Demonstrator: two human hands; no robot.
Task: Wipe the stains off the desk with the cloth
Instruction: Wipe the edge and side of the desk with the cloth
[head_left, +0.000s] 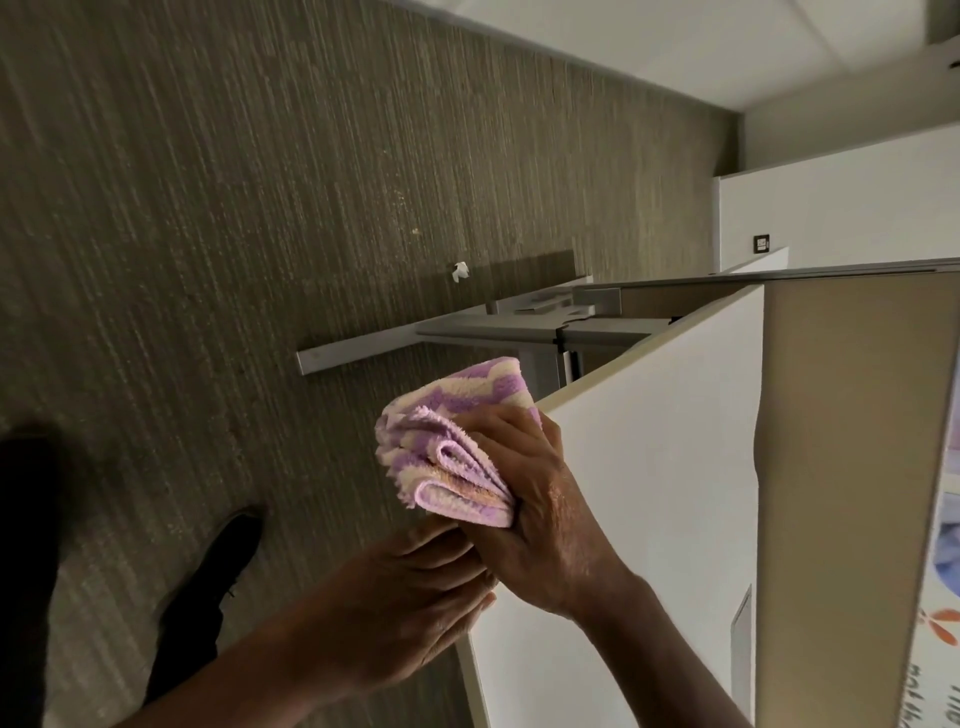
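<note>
My right hand (540, 519) is shut on a folded purple and cream cloth (447, 441) and holds it at the corner of the white desk (649, 441), where the top meets its edge. The cloth's folded layers stick out past the edge over the carpet. My left hand (405, 597) lies flat and cupped against the desk edge just below the cloth. Its fingers are stretched out with nothing in them, and their tips touch my right hand. No stain shows on the visible part of the desk top.
A beige partition panel (841, 467) stands along the far side of the desk. Grey metal desk legs and a foot bar (363, 353) lie over the striped carpet. A white paper scrap (460, 271) sits on the carpet. A black shoe (218, 571) stands near the desk edge.
</note>
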